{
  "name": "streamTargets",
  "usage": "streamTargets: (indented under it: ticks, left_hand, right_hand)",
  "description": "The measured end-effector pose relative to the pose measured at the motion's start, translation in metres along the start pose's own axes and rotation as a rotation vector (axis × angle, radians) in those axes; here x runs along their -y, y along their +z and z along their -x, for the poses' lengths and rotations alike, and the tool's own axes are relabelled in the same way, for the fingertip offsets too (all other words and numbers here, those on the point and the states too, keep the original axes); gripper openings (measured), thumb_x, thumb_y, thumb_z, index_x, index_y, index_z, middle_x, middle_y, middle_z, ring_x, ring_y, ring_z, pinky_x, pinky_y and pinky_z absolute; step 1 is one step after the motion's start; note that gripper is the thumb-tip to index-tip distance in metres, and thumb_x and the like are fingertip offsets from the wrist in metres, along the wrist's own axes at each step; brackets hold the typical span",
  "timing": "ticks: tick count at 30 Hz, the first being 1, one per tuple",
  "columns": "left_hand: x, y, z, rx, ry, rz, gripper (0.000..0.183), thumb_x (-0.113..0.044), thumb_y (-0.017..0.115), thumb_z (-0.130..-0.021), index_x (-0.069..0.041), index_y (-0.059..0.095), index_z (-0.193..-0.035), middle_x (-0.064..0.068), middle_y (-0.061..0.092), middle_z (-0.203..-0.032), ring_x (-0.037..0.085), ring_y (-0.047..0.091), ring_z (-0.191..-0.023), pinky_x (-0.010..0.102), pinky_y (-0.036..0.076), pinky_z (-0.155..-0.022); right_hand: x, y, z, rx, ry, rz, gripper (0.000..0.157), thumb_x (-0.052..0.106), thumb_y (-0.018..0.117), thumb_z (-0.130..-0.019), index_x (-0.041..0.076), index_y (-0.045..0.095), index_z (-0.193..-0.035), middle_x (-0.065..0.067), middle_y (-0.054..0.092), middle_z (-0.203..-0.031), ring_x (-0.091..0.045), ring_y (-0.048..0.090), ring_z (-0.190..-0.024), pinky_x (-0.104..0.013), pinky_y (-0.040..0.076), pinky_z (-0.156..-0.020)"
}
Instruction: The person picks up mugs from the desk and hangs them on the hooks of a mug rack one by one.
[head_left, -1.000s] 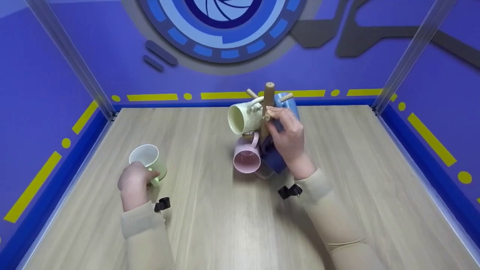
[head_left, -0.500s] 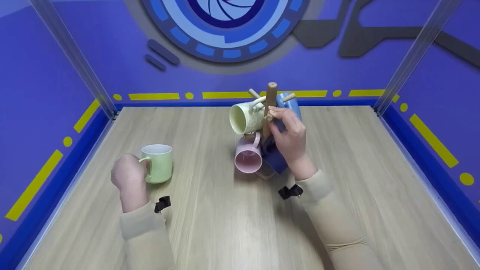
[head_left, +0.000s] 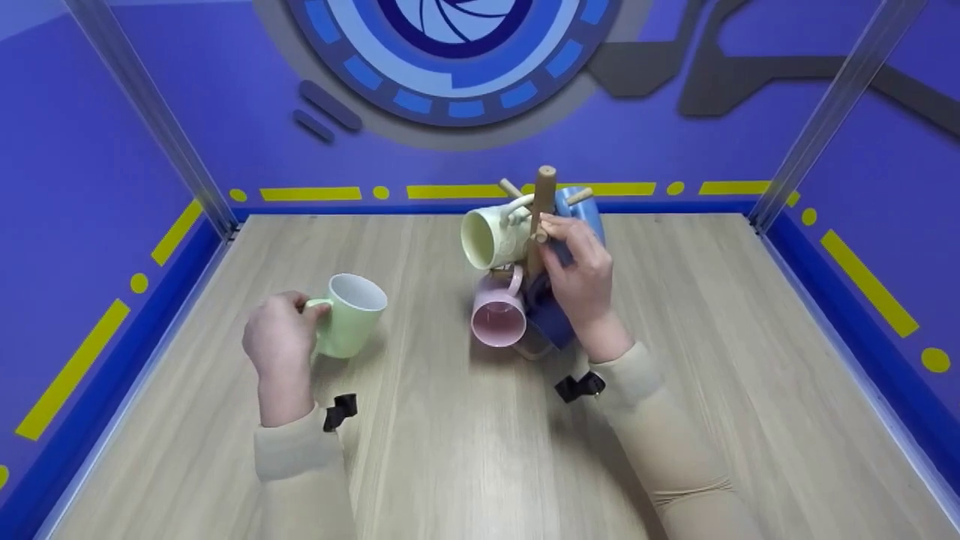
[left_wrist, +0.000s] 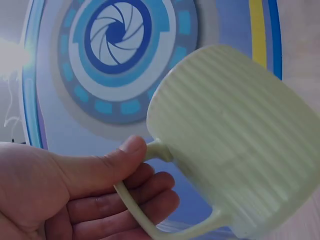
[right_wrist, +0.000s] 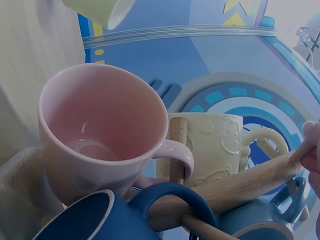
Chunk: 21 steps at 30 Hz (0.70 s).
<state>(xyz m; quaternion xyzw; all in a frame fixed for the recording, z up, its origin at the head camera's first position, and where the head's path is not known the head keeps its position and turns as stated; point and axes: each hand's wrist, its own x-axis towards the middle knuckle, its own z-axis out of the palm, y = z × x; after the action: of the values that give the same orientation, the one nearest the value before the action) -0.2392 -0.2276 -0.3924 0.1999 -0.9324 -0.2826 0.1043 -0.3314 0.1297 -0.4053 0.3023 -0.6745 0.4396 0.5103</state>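
My left hand (head_left: 281, 341) grips the handle of a light green mug (head_left: 349, 319), thumb on top and fingers through the loop. Vertical ribs show on this mug (left_wrist: 235, 135) in the left wrist view, and it tilts slightly. On the right, my right hand (head_left: 581, 274) pinches a peg of a wooden mug tree (head_left: 545, 195). Around the post hang a cream mug (head_left: 491, 236), a pink mug (head_left: 499, 319), a dark blue mug (head_left: 551, 322) and a lighter blue mug (head_left: 581, 206). The pink mug's handle (right_wrist: 180, 157) loops over a peg in the right wrist view.
The mug tree stands on a wood-grain table (head_left: 427, 435). Blue walls (head_left: 187, 90) with yellow markings enclose the back and both sides. Upper pegs (head_left: 580, 196) stick out near the post's top. A black strap (head_left: 341, 411) sits at each cuff.
The light green mug has come up and to the right in my left hand, first turning upright, then tilting. My right hand keeps its pinch on the peg.
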Motion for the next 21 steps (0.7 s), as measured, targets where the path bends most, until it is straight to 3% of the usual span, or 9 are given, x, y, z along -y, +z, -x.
streamTargets:
  ticks: [6, 10, 12, 14, 16, 19, 21]
  left_hand:
    - [-0.02, 0.002, 0.014, 0.006, 0.107, 0.018, 0.03, -0.031, 0.076, -0.094, -0.003, 0.076, -0.105, 0.017, 0.077, -0.101, 0.04, 0.07, -0.094, 0.053, 0.052, -0.078]
    - [-0.031, 0.003, 0.024, 0.037, 0.167, 0.044, 0.031, -0.03, 0.077, -0.093, -0.003, 0.078, -0.106, 0.016, 0.078, -0.102, 0.036, 0.071, -0.093, 0.051, 0.054, -0.081]
    - [-0.037, 0.005, 0.028, 0.065, 0.193, 0.058, 0.031, -0.03, 0.078, -0.092, -0.003, 0.078, -0.107, 0.015, 0.079, -0.102, 0.033, 0.072, -0.093, 0.049, 0.055, -0.082]
    - [-0.043, 0.008, 0.032, 0.097, 0.221, 0.07, 0.029, -0.029, 0.079, -0.091, -0.005, 0.079, -0.107, 0.013, 0.079, -0.102, 0.03, 0.072, -0.091, 0.046, 0.056, -0.081]
    - [-0.049, 0.013, 0.035, 0.119, 0.261, 0.077, 0.027, -0.029, 0.08, -0.09, -0.006, 0.079, -0.105, 0.011, 0.079, -0.098, 0.027, 0.071, -0.087, 0.043, 0.056, -0.078]
    - [-0.057, 0.021, 0.041, 0.136, 0.34, 0.08, 0.023, -0.029, 0.082, -0.088, -0.009, 0.08, -0.099, 0.007, 0.078, -0.09, 0.024, 0.069, -0.079, 0.039, 0.054, -0.072]
    - [-0.062, 0.025, 0.046, 0.142, 0.407, 0.077, 0.023, -0.03, 0.083, -0.086, -0.009, 0.08, -0.096, 0.005, 0.078, -0.087, 0.022, 0.069, -0.077, 0.039, 0.055, -0.071]
  right_hand:
    - [0.006, -0.005, 0.006, 0.035, 0.024, -0.026, 0.028, -0.003, 0.077, -0.087, -0.004, 0.068, -0.113, -0.019, 0.073, -0.117, -0.032, 0.069, -0.114, -0.031, 0.052, -0.108]
    - [0.024, -0.005, 0.012, -0.001, -0.049, -0.094, 0.038, 0.002, 0.079, -0.085, -0.007, 0.063, -0.118, -0.024, 0.067, -0.122, -0.036, 0.062, -0.12, -0.038, 0.048, -0.113]
    - [0.037, -0.005, 0.015, 0.045, -0.091, -0.13, 0.04, 0.004, 0.081, -0.083, -0.007, 0.064, -0.117, -0.025, 0.066, -0.118, -0.037, 0.062, -0.117, -0.04, 0.048, -0.109]
    - [0.05, -0.005, 0.02, 0.184, -0.075, -0.145, 0.047, 0.009, 0.085, -0.08, -0.006, 0.063, -0.119, -0.023, 0.066, -0.118, -0.035, 0.062, -0.116, -0.039, 0.05, -0.106]
    - [0.061, -0.004, 0.026, 0.395, -0.015, -0.111, 0.062, 0.017, 0.089, -0.079, -0.003, 0.059, -0.129, -0.021, 0.063, -0.128, -0.033, 0.061, -0.121, -0.041, 0.05, -0.109]
    - [0.072, -0.002, 0.035, 0.711, 0.117, -0.009, 0.086, 0.031, 0.092, -0.077, 0.009, 0.047, -0.147, -0.018, 0.049, -0.149, -0.033, 0.052, -0.136, -0.046, 0.05, -0.111]
    - [0.075, -0.001, 0.042, 0.857, 0.172, 0.043, 0.093, 0.034, 0.092, -0.078, 0.016, 0.041, -0.154, -0.016, 0.04, -0.158, -0.035, 0.045, -0.143, -0.05, 0.05, -0.112]
